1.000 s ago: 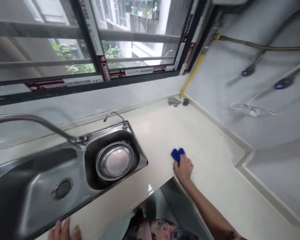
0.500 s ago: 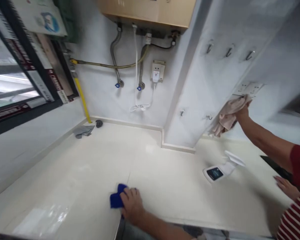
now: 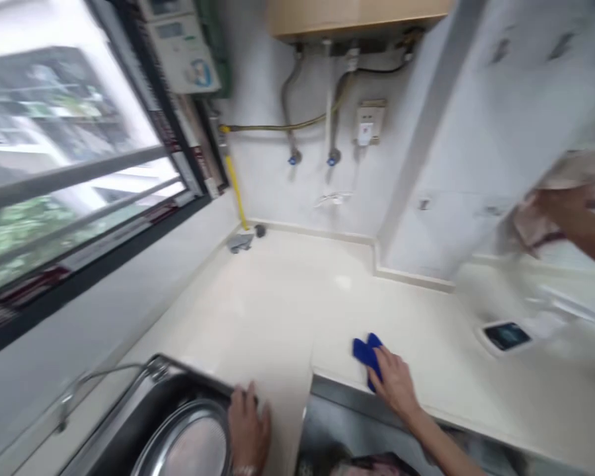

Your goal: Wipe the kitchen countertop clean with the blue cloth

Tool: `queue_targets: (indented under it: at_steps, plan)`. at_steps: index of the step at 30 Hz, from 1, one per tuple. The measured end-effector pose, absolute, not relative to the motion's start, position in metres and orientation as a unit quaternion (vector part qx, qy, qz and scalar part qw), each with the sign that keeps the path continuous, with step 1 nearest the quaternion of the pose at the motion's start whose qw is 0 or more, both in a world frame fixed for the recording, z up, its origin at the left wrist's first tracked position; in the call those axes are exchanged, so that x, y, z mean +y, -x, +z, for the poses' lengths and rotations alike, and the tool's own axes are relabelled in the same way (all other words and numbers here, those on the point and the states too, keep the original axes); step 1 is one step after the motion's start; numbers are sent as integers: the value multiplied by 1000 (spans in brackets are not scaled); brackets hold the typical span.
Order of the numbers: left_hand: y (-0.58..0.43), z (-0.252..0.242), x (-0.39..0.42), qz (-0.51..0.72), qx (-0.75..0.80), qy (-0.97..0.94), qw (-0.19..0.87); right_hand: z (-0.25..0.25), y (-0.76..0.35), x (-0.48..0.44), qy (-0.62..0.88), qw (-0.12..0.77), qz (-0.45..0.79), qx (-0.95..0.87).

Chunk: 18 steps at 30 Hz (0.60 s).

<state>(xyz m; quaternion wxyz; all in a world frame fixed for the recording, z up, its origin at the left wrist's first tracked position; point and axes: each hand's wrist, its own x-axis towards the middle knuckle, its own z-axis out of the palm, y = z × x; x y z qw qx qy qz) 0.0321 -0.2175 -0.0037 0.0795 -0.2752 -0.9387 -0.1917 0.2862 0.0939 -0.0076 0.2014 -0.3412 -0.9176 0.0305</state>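
Note:
My right hand (image 3: 395, 380) is closed over a dark blue cloth (image 3: 367, 357), pressing it on the cream countertop (image 3: 277, 284) near its front edge. My left hand (image 3: 248, 423) lies with fingers apart on the counter beside the sink (image 3: 114, 433), holding nothing. A round metal pan or lid (image 3: 193, 439) sits inside the sink, just left of that hand.
A co-worker's hand (image 3: 565, 201), blurred, holds a pinkish cloth (image 3: 533, 228) against the right wall. Near it stands a white device with a dark screen (image 3: 506, 336). A grey cloth (image 3: 240, 242) lies in the far corner by the yellow pipe (image 3: 235, 192). A faucet (image 3: 69, 400) stands left.
The view has swung left, bringing the sink and my left hand into sight. My right hand and the blue cloth have moved right along the counter. The co-worker still holds the pinkish cloth.

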Motion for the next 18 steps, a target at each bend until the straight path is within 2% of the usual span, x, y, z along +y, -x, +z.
queue_targets:
  at_steps: [3, 6, 10, 14, 18]
  plan:
    - [-16, 1, -208, -188, -951, 240, 49, -18, -290, 95, 338, 207, 10, -918]
    - [2, 6, -197, -281, -944, 172, 31, -21, -286, 91, 359, 194, -1, -913]
    - [24, 0, -202, -383, -924, -14, 6, -23, -276, 79, 415, 152, -24, -897]
    - [50, -15, -211, -392, -913, -106, -27, -26, -254, 77, 440, 128, -62, -887]
    - [75, -20, -224, -378, -915, -139, -5, -20, -210, 86, 408, 103, -65, -905]
